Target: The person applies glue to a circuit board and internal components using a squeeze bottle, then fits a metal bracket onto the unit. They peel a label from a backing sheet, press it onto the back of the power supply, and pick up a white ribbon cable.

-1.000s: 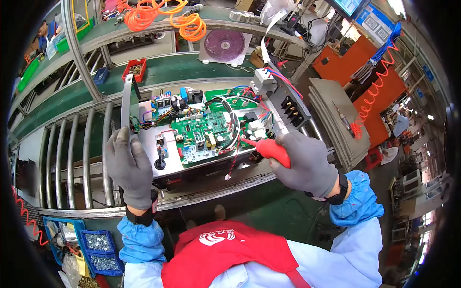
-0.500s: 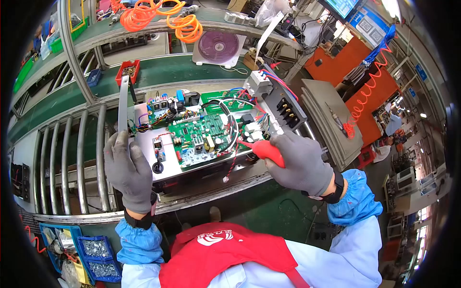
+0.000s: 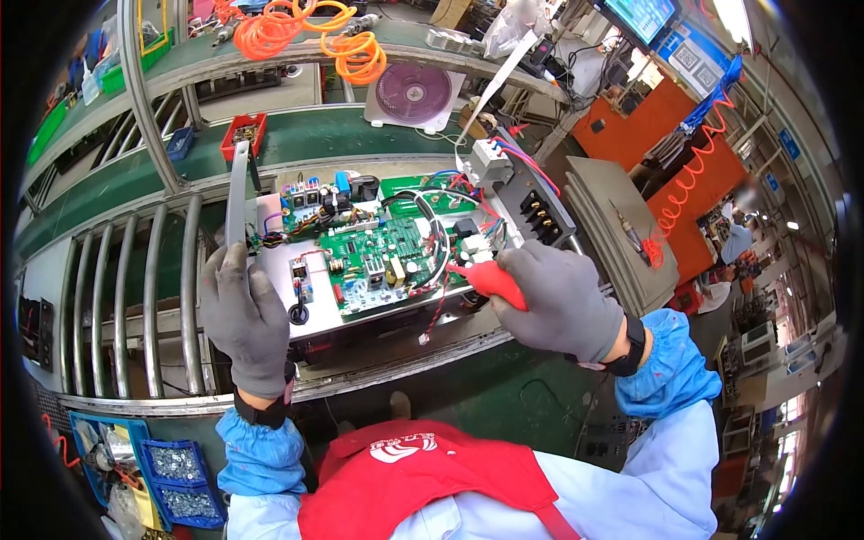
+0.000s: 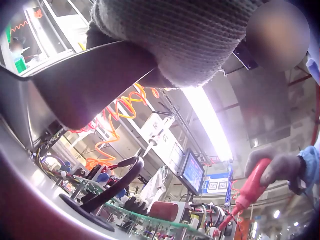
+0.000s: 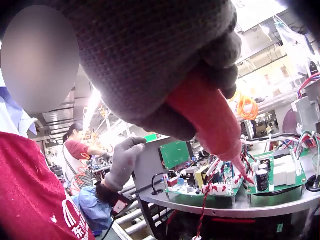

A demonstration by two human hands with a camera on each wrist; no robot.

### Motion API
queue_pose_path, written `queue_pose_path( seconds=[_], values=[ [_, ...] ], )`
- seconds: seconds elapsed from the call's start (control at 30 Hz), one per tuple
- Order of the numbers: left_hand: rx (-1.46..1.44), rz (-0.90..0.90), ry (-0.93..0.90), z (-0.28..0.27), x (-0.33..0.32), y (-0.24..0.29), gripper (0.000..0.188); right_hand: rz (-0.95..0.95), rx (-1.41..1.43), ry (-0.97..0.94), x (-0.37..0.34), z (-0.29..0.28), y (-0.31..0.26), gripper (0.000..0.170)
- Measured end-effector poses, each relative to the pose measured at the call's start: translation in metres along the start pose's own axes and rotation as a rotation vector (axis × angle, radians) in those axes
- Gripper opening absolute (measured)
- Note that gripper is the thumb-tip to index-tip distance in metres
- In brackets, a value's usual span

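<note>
- Right hand [image 3: 562, 292] covers the back end of the red bottle [image 3: 497, 285], so no idea what's there
- can't tell if the nozzle tip [image 3: 454, 268] actually touches the circuit board [image 3: 376, 241]; any print on that board is way too tiny
- left hand [image 3: 243, 315] hides the near end of the side panel [image 3: 237, 198]
- monitor [image 3: 637, 18]: top chopped off, text unreadable

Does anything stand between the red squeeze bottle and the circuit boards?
Nothing visible does: the nozzle of the red squeeze bottle reaches among components on the circuit boards; a twisted red-and-white wire hangs close beside.
</note>
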State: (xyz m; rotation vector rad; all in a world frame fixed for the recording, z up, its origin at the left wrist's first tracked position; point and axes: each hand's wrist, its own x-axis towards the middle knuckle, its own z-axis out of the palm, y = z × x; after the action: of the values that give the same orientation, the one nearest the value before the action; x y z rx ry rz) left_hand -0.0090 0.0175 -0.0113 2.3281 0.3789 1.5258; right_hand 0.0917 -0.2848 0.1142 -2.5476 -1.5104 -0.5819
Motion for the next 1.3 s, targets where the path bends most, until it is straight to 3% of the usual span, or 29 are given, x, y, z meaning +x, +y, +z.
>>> queue_pose_path(
  seconds=[0.37,0.57,0.7,0.83,0.93,1.1,1.2,1.3],
  values=[
    [0.001,0.005,0.013,0.000,0.000,0.001,0.024,-0.093,-0.074,-0.163,0.032,-0.009,0.005,0.018],
    [-0.006,0.010,0.024,0.000,-0.002,-0.002,0.028,0.012,-0.113,-0.253,0.027,-0.035,-0.015,0.020],
    [0.000,-0.004,-0.009,-0.002,-0.004,-0.002,0.030,0.297,0.151,0.059,-0.021,-0.046,0.006,0.042],
    [-0.011,-0.007,-0.019,-0.001,-0.006,-0.003,0.031,0.836,0.561,0.483,-0.083,-0.034,0.024,0.035],
    [0.005,-0.024,-0.011,0.001,-0.008,-0.004,0.033,1.068,0.764,0.565,-0.122,-0.009,0.044,0.035],
    [0.023,-0.157,0.056,0.009,-0.014,0.001,0.034,0.920,0.808,0.547,-0.159,0.056,0.083,0.035],
    [-0.070,-0.223,0.119,0.017,-0.024,-0.023,0.036,0.866,0.910,0.554,-0.169,0.078,0.102,0.037],
    [-0.137,-0.331,0.119,0.017,-0.018,-0.004,0.040,0.776,0.972,0.568,-0.172,0.097,0.124,0.037]
  ],
)
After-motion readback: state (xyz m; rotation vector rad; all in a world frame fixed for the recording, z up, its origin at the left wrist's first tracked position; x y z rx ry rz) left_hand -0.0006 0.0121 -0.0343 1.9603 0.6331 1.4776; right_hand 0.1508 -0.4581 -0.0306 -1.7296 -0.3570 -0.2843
